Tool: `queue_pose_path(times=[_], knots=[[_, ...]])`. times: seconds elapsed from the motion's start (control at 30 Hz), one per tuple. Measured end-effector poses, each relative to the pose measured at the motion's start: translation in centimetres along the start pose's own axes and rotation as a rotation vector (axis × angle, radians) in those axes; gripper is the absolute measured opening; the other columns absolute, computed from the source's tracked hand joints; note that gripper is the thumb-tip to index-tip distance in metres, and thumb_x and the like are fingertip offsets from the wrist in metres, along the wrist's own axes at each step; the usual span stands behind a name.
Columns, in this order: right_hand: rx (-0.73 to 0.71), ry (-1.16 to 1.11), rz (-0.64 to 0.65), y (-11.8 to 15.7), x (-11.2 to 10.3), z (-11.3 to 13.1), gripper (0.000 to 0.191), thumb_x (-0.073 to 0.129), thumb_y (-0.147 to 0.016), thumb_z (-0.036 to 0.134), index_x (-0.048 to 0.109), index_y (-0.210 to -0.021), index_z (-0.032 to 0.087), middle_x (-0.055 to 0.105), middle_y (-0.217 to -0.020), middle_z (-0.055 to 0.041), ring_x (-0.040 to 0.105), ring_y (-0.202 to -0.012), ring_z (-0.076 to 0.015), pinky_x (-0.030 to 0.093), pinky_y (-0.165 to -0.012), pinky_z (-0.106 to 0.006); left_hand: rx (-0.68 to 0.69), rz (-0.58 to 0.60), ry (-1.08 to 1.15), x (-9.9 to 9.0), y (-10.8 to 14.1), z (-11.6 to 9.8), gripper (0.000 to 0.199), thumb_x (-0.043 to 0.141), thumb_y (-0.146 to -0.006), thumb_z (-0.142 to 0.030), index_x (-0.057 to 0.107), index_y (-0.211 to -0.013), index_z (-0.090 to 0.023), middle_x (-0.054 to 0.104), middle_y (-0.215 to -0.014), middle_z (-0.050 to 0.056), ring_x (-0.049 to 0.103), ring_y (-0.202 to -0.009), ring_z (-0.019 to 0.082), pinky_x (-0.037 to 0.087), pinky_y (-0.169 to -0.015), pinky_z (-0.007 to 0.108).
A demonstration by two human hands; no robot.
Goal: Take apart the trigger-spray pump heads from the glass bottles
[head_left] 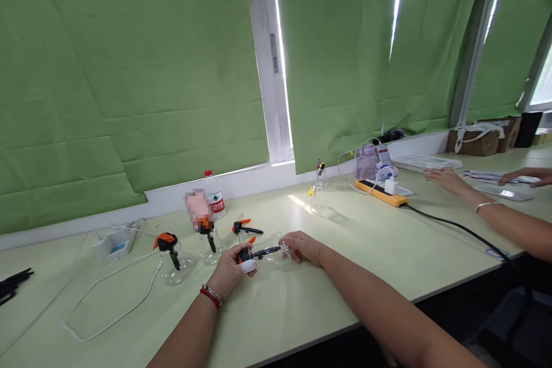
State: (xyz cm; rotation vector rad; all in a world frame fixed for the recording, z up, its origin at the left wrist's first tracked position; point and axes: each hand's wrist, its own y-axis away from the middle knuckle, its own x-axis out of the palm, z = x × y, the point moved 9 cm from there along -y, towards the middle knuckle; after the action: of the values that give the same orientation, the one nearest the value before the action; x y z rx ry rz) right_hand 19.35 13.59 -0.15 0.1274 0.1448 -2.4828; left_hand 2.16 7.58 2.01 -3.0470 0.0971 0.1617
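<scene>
My left hand, a white wrap on its thumb, is closed around a black-and-orange clamp-like tool. The tool's black part points right, toward a clear glass flask. With bent fingers my right hand grips the flask at its right side. I cannot tell how far the tool reaches into the glass. Beyond my hands, a similar black-and-orange tool lies on the table. To the left, two clear flasks, a nearer flask and a farther flask, stand upright with orange-and-black tools in their mouths.
Farther back stand a red-capped water bottle and another glass vessel. An orange power strip trails a black cable rightward. A white cable loops at left. On the right, another person's hand reaches over papers.
</scene>
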Motion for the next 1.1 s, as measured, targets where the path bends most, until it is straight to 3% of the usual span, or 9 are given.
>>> queue_pose_path(times=[0.13, 0.3, 0.47, 0.63, 0.73, 0.83, 0.93, 1.0, 1.1], knots=[[-0.008, -0.006, 0.019, 0.08, 0.03, -0.01, 0.055, 0.050, -0.078, 0.059, 0.060, -0.100, 0.010, 0.064, -0.073, -0.0058, 0.043, -0.040, -0.0046, 0.021, -0.037, -0.019, 0.003, 0.004, 0.003, -0.04, -0.14, 0.04, 0.053, 0.077, -0.057, -0.028, 0.059, -0.103, -0.012, 0.063, -0.063, -0.001, 0.061, -0.055, 0.016, 0.051, -0.058, 0.031], [-0.076, -0.054, 0.089, 0.36, -0.02, 0.23, 0.070, 0.073, -0.063, 0.048, 0.047, -0.123, 0.023, 0.056, -0.115, -0.0074, 0.056, -0.059, -0.0072, 0.029, -0.040, -0.017, 0.006, -0.013, 0.009, -0.19, -0.17, 0.09, 0.051, 0.077, -0.057, -0.028, 0.059, -0.103, -0.012, 0.062, -0.062, -0.001, 0.060, -0.053, 0.015, 0.050, -0.056, 0.031], [-0.028, -0.027, 0.071, 0.03, 0.03, -0.29, 0.053, 0.065, -0.069, 0.052, 0.058, -0.107, 0.015, 0.064, -0.089, -0.0058, 0.047, -0.046, -0.0044, 0.026, -0.039, -0.018, -0.007, -0.004, 0.021, 0.06, 0.01, -0.02, 0.053, 0.079, -0.053, -0.028, 0.061, -0.101, -0.013, 0.062, -0.064, -0.001, 0.061, -0.054, 0.016, 0.051, -0.058, 0.032], [0.004, 0.017, 0.038, -0.01, 0.15, -0.24, 0.059, 0.047, -0.078, 0.063, 0.061, -0.099, 0.010, 0.065, -0.073, -0.0063, 0.044, -0.041, -0.0054, 0.022, -0.038, -0.020, -0.014, 0.002, 0.014, 0.13, -0.04, 0.08, 0.054, 0.079, -0.054, -0.027, 0.059, -0.103, -0.013, 0.063, -0.063, -0.001, 0.061, -0.055, 0.016, 0.051, -0.060, 0.033], [0.001, 0.004, 0.040, 0.18, -0.01, -0.22, 0.061, 0.050, -0.076, 0.062, 0.059, -0.108, 0.012, 0.064, -0.080, -0.0071, 0.048, -0.047, -0.0068, 0.025, -0.038, -0.020, -0.008, 0.002, 0.006, 0.03, -0.09, 0.16, 0.055, 0.078, -0.055, -0.027, 0.059, -0.104, -0.012, 0.063, -0.063, -0.001, 0.061, -0.055, 0.016, 0.051, -0.059, 0.033], [-0.040, -0.039, 0.059, 0.36, -0.21, 0.02, 0.069, 0.065, -0.068, 0.054, 0.046, -0.126, 0.022, 0.058, -0.108, -0.0081, 0.055, -0.060, -0.0083, 0.029, -0.040, -0.018, -0.005, -0.015, 0.008, -0.17, -0.11, 0.15, 0.055, 0.078, -0.055, -0.029, 0.059, -0.103, -0.012, 0.063, -0.063, -0.001, 0.061, -0.054, 0.016, 0.051, -0.058, 0.032], [-0.062, -0.037, 0.076, 0.46, -0.22, 0.19, 0.073, 0.075, -0.061, 0.043, 0.045, -0.125, 0.025, 0.049, -0.120, -0.0075, 0.055, -0.062, -0.0069, 0.030, -0.041, -0.017, -0.001, -0.038, 0.003, -0.35, -0.11, 0.03, 0.054, 0.078, -0.055, -0.030, 0.060, -0.102, -0.012, 0.063, -0.062, -0.001, 0.060, -0.053, 0.015, 0.050, -0.057, 0.031], [-0.057, -0.021, 0.074, 0.48, -0.15, 0.26, 0.063, 0.074, -0.062, 0.042, 0.051, -0.116, 0.021, 0.054, -0.110, -0.0059, 0.051, -0.056, -0.0049, 0.029, -0.041, -0.017, -0.007, -0.038, -0.003, -0.31, -0.07, -0.05, 0.054, 0.079, -0.053, -0.030, 0.060, -0.101, -0.012, 0.063, -0.061, -0.001, 0.060, -0.053, 0.015, 0.050, -0.056, 0.031], [-0.036, -0.020, 0.076, 0.50, 0.10, 0.40, 0.050, 0.069, -0.067, 0.045, 0.056, -0.106, 0.017, 0.059, -0.079, -0.0008, 0.044, -0.047, -0.0043, 0.025, -0.041, -0.018, -0.021, -0.026, -0.005, -0.12, 0.04, -0.12, 0.056, 0.079, -0.053, -0.029, 0.060, -0.102, -0.013, 0.062, -0.060, -0.002, 0.060, -0.052, 0.016, 0.050, -0.057, 0.031]])
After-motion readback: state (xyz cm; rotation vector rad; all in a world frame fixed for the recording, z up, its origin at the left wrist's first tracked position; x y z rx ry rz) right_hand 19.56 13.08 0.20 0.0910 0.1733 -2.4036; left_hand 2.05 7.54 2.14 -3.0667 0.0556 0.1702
